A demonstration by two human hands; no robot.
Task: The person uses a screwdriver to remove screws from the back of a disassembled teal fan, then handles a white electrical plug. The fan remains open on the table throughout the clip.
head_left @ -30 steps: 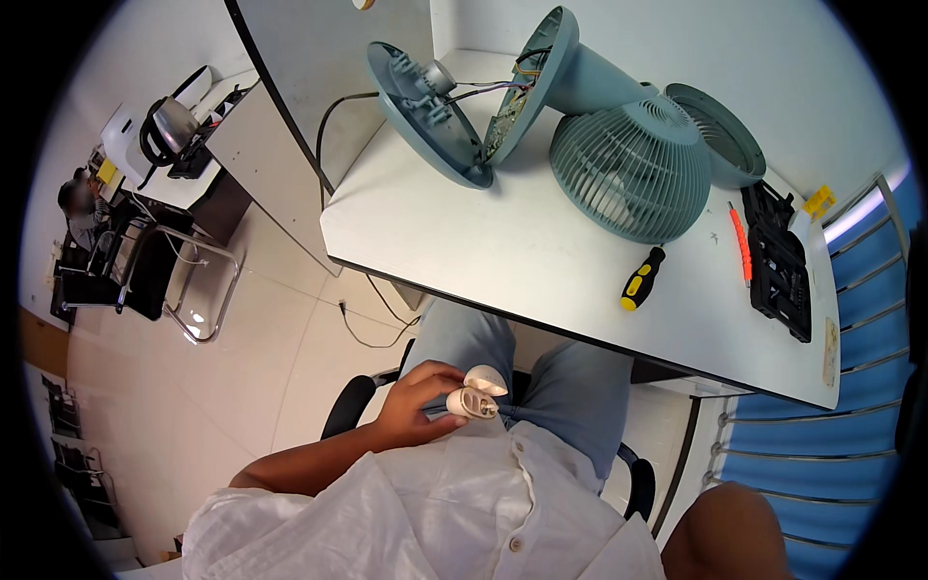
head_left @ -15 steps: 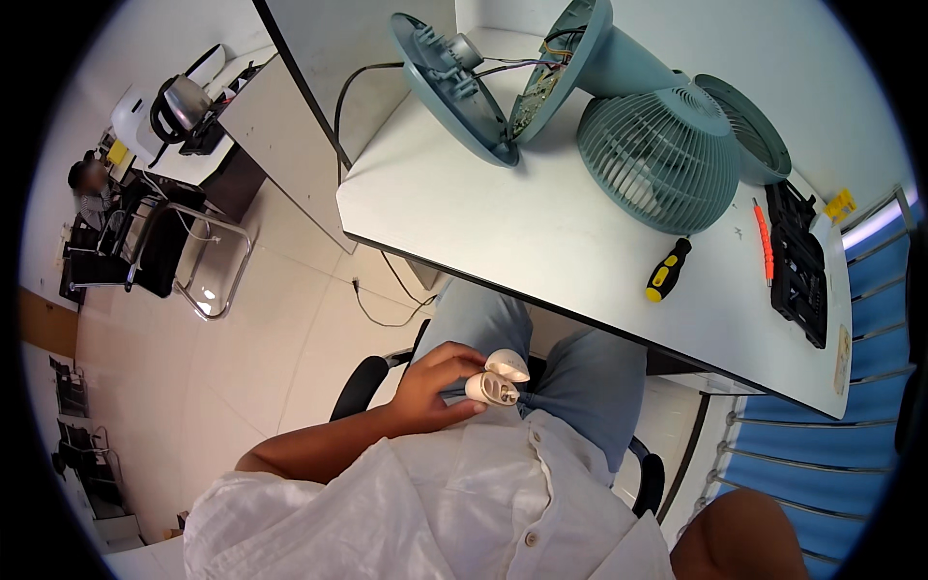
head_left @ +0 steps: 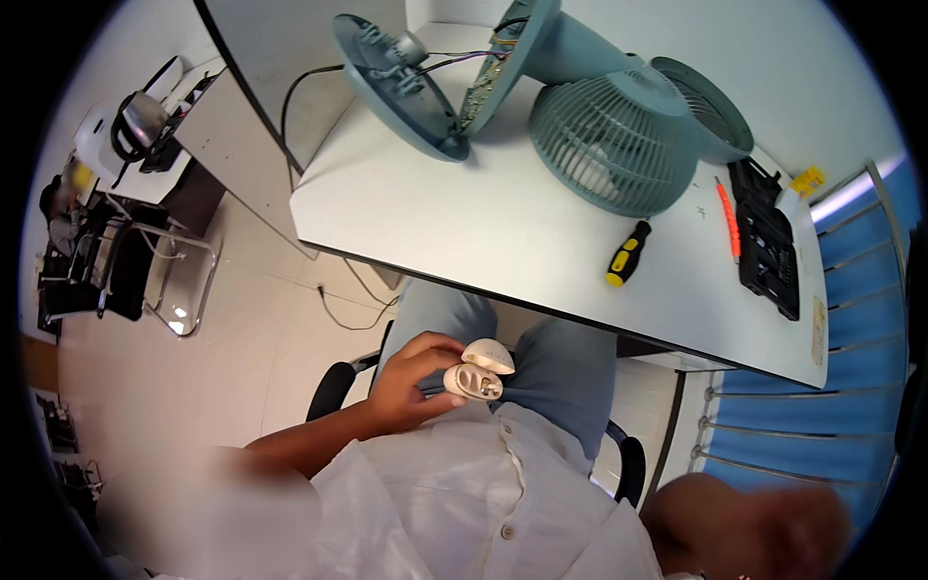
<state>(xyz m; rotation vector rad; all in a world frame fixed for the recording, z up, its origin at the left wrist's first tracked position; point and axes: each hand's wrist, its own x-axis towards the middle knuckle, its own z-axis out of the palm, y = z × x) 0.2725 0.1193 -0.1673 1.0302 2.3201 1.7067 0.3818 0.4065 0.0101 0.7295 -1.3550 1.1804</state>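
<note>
In my left hand (head_left: 414,382) is a small cream earbud case (head_left: 472,381), held in front of my shirt, above my lap. Its rounded lid (head_left: 489,356) is tipped up. One earbud seems to sit in the right side of the case, while the left hollow looks bare. My thumb presses the near side and my fingers wrap the far left side. My bent right arm (head_left: 691,512) shows at the lower right. The end of that arm is smeared, so the fingers of my right hand cannot be made out.
On the white desk (head_left: 435,227) lie an opened fan base (head_left: 396,97) with wires, a teal fan head (head_left: 623,145), a round grille (head_left: 710,111), a yellow-black screwdriver (head_left: 628,254), an orange pen-like tool (head_left: 728,220) and a black toolkit (head_left: 768,246). A chair armrest (head_left: 332,391) stands left.
The view has shifted, so desk and lap sit further left. The case has turned, its inside showing more. My right arm has moved, with a blurred part now at the lower right.
</note>
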